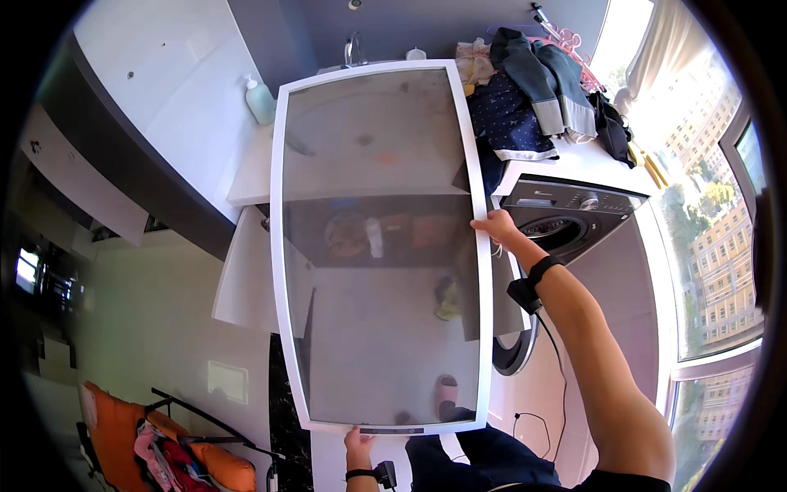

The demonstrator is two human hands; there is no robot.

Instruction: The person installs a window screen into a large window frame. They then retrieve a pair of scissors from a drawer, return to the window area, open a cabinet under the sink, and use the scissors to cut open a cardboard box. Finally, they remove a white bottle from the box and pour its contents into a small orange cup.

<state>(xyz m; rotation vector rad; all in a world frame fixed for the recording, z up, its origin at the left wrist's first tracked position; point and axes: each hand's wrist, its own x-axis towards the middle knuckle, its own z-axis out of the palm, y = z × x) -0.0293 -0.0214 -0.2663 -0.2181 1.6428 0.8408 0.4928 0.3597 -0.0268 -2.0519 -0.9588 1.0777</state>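
Observation:
A large white-framed window screen [377,344] with see-through grey mesh stands in front of me, filling the middle of the view. My right hand [497,228] is closed on the right side of its frame, around mid-height. At the bottom edge, my left hand [358,444] grips the frame beside a dark strip, with the fingers partly hidden. Black bands with small boxes and cables circle both wrists. Dimly through the mesh show the sink area, an open cabinet and a pink slipper [447,392] on my foot.
A front-loading washing machine [566,215] stands at the right under a counter piled with clothes [525,98]. Its open round door [518,354] is near the screen. A soap bottle [261,102], tap [353,51] and open cabinet door [238,279] lie leftward. An orange chair [123,422] holds clothes.

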